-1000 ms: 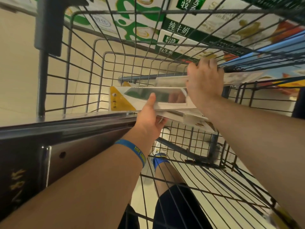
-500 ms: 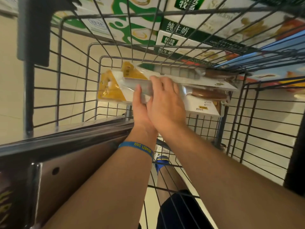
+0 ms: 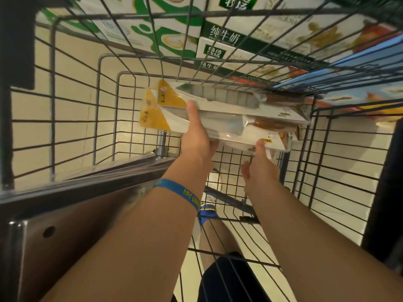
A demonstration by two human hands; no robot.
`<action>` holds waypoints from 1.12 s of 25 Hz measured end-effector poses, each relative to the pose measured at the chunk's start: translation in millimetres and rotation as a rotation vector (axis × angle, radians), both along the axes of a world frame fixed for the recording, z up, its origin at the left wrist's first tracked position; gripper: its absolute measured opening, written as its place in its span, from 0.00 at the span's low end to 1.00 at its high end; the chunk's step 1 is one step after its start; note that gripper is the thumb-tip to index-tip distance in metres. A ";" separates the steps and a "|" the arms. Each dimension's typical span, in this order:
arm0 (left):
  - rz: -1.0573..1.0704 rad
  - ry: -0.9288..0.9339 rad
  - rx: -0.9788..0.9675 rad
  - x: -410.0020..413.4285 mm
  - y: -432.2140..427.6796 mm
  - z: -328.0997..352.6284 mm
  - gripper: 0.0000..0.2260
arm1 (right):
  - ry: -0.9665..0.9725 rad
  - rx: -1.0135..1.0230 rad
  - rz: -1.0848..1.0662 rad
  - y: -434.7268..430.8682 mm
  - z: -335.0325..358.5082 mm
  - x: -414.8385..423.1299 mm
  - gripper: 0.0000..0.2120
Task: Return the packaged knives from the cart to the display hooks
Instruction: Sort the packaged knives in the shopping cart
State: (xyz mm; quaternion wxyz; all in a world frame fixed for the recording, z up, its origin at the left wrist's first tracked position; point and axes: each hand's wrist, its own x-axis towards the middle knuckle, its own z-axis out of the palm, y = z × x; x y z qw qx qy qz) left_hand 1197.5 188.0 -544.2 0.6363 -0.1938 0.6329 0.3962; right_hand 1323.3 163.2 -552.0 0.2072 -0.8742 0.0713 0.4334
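Note:
Inside the wire cart (image 3: 109, 118) I hold a stack of packaged knives (image 3: 235, 114): white cards with yellow corners, clear blisters and brown handles pointing right. My left hand (image 3: 197, 138), with a blue wristband on its wrist, grips the stack near its middle, thumb on top and fingers underneath. My right hand (image 3: 260, 166) sits below the stack's right part, thumb touching the lower card edge, fingers loosely spread. The display hooks are out of view.
The cart's dark handle bar and flap (image 3: 72, 205) lie at lower left. Stacked milk cartons (image 3: 220, 38) show through the far wire wall. A dark post (image 3: 386, 192) stands at the right. My legs and shoes show through the cart's wire bottom over a tiled floor.
My right hand has come off the top of the stack and dropped below its right end. The stack has shifted a little right, still gripped by my left hand.

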 end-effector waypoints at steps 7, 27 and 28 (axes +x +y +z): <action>-0.457 0.238 -0.125 -7.1 14.4 5.1 0.40 | -0.170 0.041 0.580 53.1 -21.4 4.4 0.19; -0.037 0.038 -0.089 -2.0 4.7 14.6 0.24 | 0.129 0.242 -0.407 47.4 0.5 15.8 0.10; -0.047 0.026 -0.065 -0.8 3.0 14.5 0.24 | 0.168 0.300 -0.390 55.7 2.3 16.1 0.12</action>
